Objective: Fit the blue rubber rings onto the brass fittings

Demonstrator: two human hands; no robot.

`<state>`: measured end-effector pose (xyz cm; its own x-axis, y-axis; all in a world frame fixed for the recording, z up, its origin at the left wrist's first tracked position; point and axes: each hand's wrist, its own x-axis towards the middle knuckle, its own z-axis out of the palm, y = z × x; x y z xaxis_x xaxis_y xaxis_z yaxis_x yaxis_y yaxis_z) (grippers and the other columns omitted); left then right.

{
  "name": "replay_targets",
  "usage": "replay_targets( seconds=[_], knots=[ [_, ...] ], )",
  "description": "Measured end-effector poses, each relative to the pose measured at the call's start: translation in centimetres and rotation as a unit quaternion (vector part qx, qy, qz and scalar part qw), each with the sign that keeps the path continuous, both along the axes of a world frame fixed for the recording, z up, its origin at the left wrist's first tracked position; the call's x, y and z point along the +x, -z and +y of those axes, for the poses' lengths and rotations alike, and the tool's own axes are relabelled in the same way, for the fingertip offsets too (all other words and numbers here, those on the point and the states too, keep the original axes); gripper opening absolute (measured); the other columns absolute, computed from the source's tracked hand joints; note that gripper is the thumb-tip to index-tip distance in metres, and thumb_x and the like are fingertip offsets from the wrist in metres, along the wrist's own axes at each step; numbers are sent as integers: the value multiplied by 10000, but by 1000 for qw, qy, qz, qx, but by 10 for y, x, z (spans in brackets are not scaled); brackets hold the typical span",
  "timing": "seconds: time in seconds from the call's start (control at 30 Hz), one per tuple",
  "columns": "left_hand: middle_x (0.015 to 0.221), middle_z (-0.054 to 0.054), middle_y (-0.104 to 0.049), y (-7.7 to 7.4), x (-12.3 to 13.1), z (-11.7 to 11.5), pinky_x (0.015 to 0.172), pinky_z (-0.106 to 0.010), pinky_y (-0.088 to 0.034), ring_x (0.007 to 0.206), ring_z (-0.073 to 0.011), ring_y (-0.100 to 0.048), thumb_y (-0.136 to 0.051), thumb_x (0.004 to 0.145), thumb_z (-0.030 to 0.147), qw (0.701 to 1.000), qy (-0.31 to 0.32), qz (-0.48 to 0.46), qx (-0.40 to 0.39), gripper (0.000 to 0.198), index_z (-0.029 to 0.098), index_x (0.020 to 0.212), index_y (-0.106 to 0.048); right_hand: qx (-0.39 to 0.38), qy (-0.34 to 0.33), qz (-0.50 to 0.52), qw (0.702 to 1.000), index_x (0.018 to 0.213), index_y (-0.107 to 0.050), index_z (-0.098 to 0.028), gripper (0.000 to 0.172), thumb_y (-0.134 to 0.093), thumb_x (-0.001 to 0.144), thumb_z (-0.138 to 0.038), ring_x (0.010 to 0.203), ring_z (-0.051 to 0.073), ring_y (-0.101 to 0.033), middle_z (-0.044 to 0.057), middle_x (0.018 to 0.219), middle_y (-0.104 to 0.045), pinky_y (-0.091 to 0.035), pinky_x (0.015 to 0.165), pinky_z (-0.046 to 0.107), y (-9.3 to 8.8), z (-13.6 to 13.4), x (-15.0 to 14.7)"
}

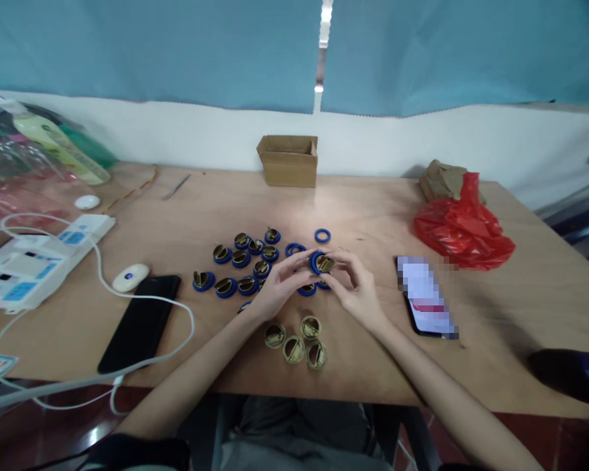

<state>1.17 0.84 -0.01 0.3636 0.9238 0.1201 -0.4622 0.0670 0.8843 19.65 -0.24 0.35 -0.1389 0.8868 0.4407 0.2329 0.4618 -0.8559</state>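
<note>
Between the fingertips of my left hand (285, 282) and my right hand (357, 286) is a round brass-coloured piece with a blue ring (321, 263) around it. Both hands pinch it from opposite sides, above the table. Left of my hands lie several similar brass pieces fitted with blue rings (240, 258), some partly hidden by my left hand. A loose blue ring (322, 235) rests just beyond my fingers, and more blue rings (294, 249) lie by my left fingertips. Nearer to me are several brass-coloured discs (293, 350) without blue rings.
A small open cardboard box (290, 167) stands at the back. On the right are a lit phone (426, 297), a red plastic bag (464, 229) and a dark bottle (572, 376). To the left lie a black phone (140, 324), white cables and a power strip (44, 265).
</note>
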Motion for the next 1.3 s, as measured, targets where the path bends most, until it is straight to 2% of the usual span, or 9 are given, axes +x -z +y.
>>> replay_targets(
  seconds=[0.13, 0.23, 0.43, 0.53, 0.63, 0.77, 0.97, 1.13, 1.3],
  knots=[
    [1325, -122, -703, 3, -1, 0, 1006, -476, -596, 1122, -301, -731, -801, 828, 342, 1000, 6, 16, 1, 452, 248, 1261, -712, -105, -48, 121, 986, 1134, -608, -280, 265, -719, 902, -341, 1167, 227, -663, 65, 1293, -691, -566, 970, 408, 0, 7, 5],
    [1340, -117, -693, 6, -1, 0, 1027, -476, -583, 1106, -285, -741, -775, 856, 318, 999, 10, 36, 20, 454, 264, 1299, -685, -169, -65, 175, 968, 1121, -622, -281, 288, -730, 887, -408, 1193, 222, -652, 58, 1278, -692, -550, 1000, 392, -1, 10, 10],
    [1184, -117, -750, 5, 3, -1, 885, -405, -651, 956, -229, -774, -722, 893, 302, 994, -28, 87, 62, 384, 201, 1260, -679, -272, -58, 264, 924, 1077, -663, -267, 377, -799, 796, -478, 897, 193, -701, 46, 1123, -724, -595, 807, 348, 2, 12, 11],
    [1067, -90, -768, 6, 5, -1, 815, -351, -662, 916, -205, -770, -752, 865, 297, 992, -54, 89, 69, 351, 194, 1194, -684, -303, -74, 307, 899, 1052, -688, -249, 383, -829, 763, -456, 835, 170, -687, 42, 1054, -732, -587, 803, 328, 4, 13, 9],
    [947, -64, -766, 8, 5, 0, 798, -345, -658, 870, -196, -765, -783, 835, 303, 991, -70, 100, 55, 352, 188, 1149, -674, -323, -91, 331, 882, 1040, -699, -236, 382, -839, 753, -446, 829, 173, -686, 45, 1002, -739, -585, 819, 334, 6, 13, 7],
    [879, -35, -750, 10, 4, 1, 758, -316, -644, 813, -175, -753, -812, 798, 307, 989, -83, 110, 45, 359, 190, 1100, -657, -329, -104, 320, 883, 1034, -698, -226, 391, -826, 762, -476, 802, 188, -690, 57, 967, -748, -593, 805, 360, 6, 12, 5],
    [825, -14, -740, 7, 5, 0, 722, -286, -627, 775, -163, -739, -878, 718, 281, 986, -100, 111, 73, 404, 198, 1033, -640, -323, -127, 301, 888, 1037, -690, -240, 352, -798, 793, -470, 801, 185, -682, 57, 991, -742, -600, 787, 367, 2, 9, 6],
    [849, -28, -748, 2, 9, -7, 748, -291, -620, 802, -172, -744, -884, 723, 264, 982, -113, 114, 103, 406, 199, 1031, -626, -309, -157, 285, 894, 1036, -685, -249, 319, -768, 809, -458, 851, 202, -678, 57, 992, -726, -591, 788, 377, -2, 7, 8],
    [896, -31, -731, 9, 10, -10, 733, -267, -603, 792, -157, -725, -893, 717, 247, 961, -160, 163, 156, 452, 204, 1077, -622, -283, -175, 255, 908, 1091, -680, -256, 316, -715, 852, -460, 919, 229, -695, 78, 1056, -731, -594, 807, 406, 1, 8, 10]
  ],
)
